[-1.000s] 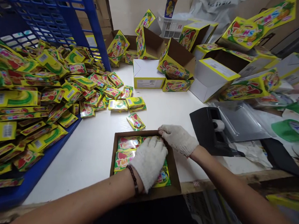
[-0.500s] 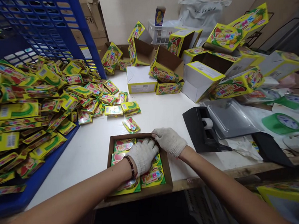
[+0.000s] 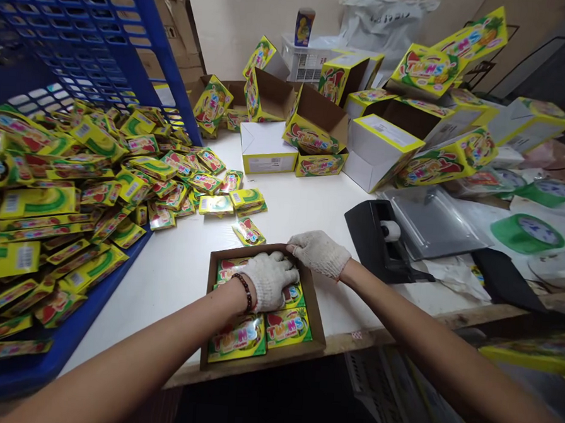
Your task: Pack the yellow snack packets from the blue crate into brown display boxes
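A brown open cardboard box (image 3: 319, 321) stands at the table's front edge, with several small yellow-green TWINS packets (image 3: 288, 326) lying flat inside. My left hand (image 3: 272, 280), in a white knit glove, rests palm down over the packets near the far right corner, its fingers stretched out. My right hand (image 3: 321, 252), gloved too, pinches the box's far right corner between thumb and fingers. The packets under my left hand are partly hidden. Just beyond the box's far wall lies one loose packet (image 3: 250, 232).
A blue basket (image 3: 175, 98) spills a heap of packets (image 3: 84, 195) on the left. Open yellow display boxes (image 3: 315, 137) are piled at the back. To the right are a black tape dispenser (image 3: 370, 241), clear plastic sheets (image 3: 433, 219) and green tape rolls (image 3: 527, 234).
My left hand has slid slightly away from me inside the box, showing more of the near packets. My right hand stays at the corner.
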`<state>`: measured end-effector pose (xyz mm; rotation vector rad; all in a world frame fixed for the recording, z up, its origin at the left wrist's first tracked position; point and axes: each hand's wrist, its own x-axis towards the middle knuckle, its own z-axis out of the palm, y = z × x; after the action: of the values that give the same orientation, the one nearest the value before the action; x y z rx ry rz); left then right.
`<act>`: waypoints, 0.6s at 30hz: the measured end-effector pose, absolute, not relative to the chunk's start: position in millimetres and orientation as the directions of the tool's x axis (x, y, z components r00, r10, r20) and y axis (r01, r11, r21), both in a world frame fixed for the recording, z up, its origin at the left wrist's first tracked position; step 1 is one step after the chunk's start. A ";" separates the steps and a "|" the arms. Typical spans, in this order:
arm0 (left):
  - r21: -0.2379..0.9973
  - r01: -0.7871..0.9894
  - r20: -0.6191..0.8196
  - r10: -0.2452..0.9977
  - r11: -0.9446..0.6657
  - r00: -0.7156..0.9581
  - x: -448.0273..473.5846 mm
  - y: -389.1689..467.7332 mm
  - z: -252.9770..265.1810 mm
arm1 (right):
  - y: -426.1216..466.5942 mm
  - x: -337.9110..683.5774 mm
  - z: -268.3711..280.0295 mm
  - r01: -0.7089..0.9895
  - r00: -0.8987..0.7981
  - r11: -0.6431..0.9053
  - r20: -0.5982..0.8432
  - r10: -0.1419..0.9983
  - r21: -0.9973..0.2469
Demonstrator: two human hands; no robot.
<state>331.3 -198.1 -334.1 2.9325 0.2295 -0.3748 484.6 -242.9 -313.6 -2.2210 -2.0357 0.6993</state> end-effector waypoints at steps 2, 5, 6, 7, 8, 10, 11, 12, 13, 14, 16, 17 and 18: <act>0.142 0.186 -0.277 0.141 -0.972 0.951 330.1 -202.6 -331.5 | -242.1 482.5 -311.4 0.937 0.035 -0.141 -0.315 0.949 -0.319; 0.123 0.237 -0.294 0.193 -0.964 0.936 326.1 -214.4 -328.8 | -242.9 480.3 -310.2 0.941 0.034 -0.141 -0.330 0.943 -0.306; 0.121 0.261 -0.299 0.215 -0.958 0.929 324.5 -218.3 -328.8 | -243.7 480.6 -310.0 0.944 0.030 -0.135 -0.328 0.944 -0.301; 0.123 0.281 -0.304 0.234 -0.952 0.923 322.9 -221.8 -329.2 | -244.2 481.5 -309.5 0.947 0.025 -0.127 -0.326 0.945 -0.296; 0.127 0.298 -0.307 0.248 -0.946 0.919 321.6 -224.5 -330.0 | -244.1 483.0 -308.3 0.949 0.016 -0.116 -0.326 0.945 -0.292; 0.139 0.317 -0.309 0.263 -0.938 0.914 319.8 -227.7 -331.5 | -239.5 486.2 -303.4 0.956 -0.012 -0.094 -0.359 0.933 -0.277; 0.147 0.316 -0.305 0.261 -0.937 0.916 319.3 -228.4 -331.8 | -233.8 487.1 -299.8 0.960 -0.023 -0.089 -0.388 0.921 -0.267; 0.157 0.306 -0.301 0.250 -0.939 0.920 318.6 -228.8 -331.3 | -225.6 487.0 -296.1 0.962 -0.025 -0.091 -0.417 0.908 -0.256; 0.171 0.289 -0.287 0.234 -0.942 0.929 317.2 -228.8 -329.8 | -214.9 485.3 -292.7 0.964 -0.016 -0.102 -0.439 0.898 -0.244; 0.188 0.268 -0.264 0.214 -0.945 0.941 314.7 -228.7 -327.3 | -202.1 481.9 -290.4 0.965 0.000 -0.118 -0.451 0.892 -0.233; 0.225 0.255 -0.191 0.214 -0.940 0.958 304.1 -227.2 -318.8 | -173.0 469.6 -291.3 0.965 0.032 -0.147 -0.458 0.888 -0.217; 0.233 0.284 -0.147 0.255 -0.930 0.956 295.7 -225.6 -313.4 | -158.5 461.3 -295.0 0.966 0.036 -0.152 -0.474 0.880 -0.210; 0.232 0.334 -0.103 0.318 -0.914 0.942 285.4 -223.2 -307.7 | -145.1 452.1 -300.6 0.967 0.030 -0.151 -0.498 0.867 -0.205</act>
<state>285.4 -223.2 -307.7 2.8500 0.4862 -0.0922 452.1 -145.1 -300.6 -2.3814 -2.1569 0.8832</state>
